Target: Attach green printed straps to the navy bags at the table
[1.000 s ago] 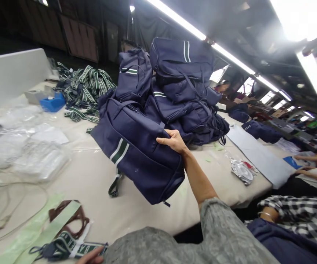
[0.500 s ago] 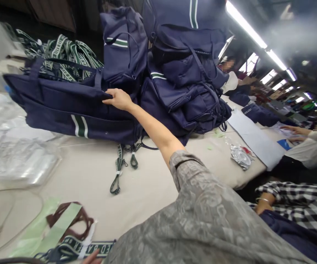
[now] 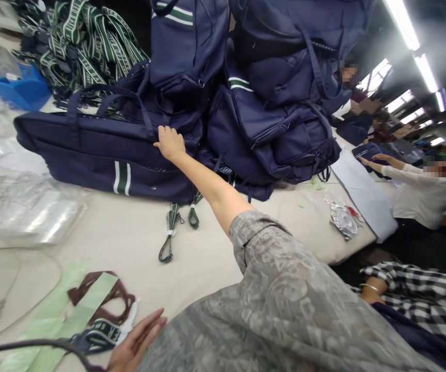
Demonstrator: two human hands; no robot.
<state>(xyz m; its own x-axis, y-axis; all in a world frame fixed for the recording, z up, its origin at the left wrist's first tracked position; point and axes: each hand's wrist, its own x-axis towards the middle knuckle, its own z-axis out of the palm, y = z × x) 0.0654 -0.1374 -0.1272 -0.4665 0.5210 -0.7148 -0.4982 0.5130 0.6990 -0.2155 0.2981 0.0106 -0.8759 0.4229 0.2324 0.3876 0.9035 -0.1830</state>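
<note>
My right hand [image 3: 171, 143] is closed on the top edge of a long navy bag [image 3: 91, 150], at its right end. This bag has a green and white stripe and two handles, and lies on its side along the cloth-covered table. At the bottom edge, my left hand [image 3: 140, 338] is open, fingers stretched, beside a bundled lettered strap [image 3: 99, 335]. Brown cord [image 3: 109, 294] and pale green strips [image 3: 87, 305] lie by that bundle. Two small looped straps [image 3: 169, 232] [image 3: 193, 216] rest in front of the bag.
Navy bags [image 3: 261, 108] are piled behind my right arm. Lettered straps [image 3: 91, 46] and a blue bin [image 3: 21, 88] are at the back left; clear plastic bags [image 3: 29, 212] lie left. A person in a checked sleeve [image 3: 420, 294] sits close at right; other people are farther back.
The view has shifted. The long bag's upper edge has tipped toward me, with my right hand's fingers now folded over it. My left hand has come farther into view.
</note>
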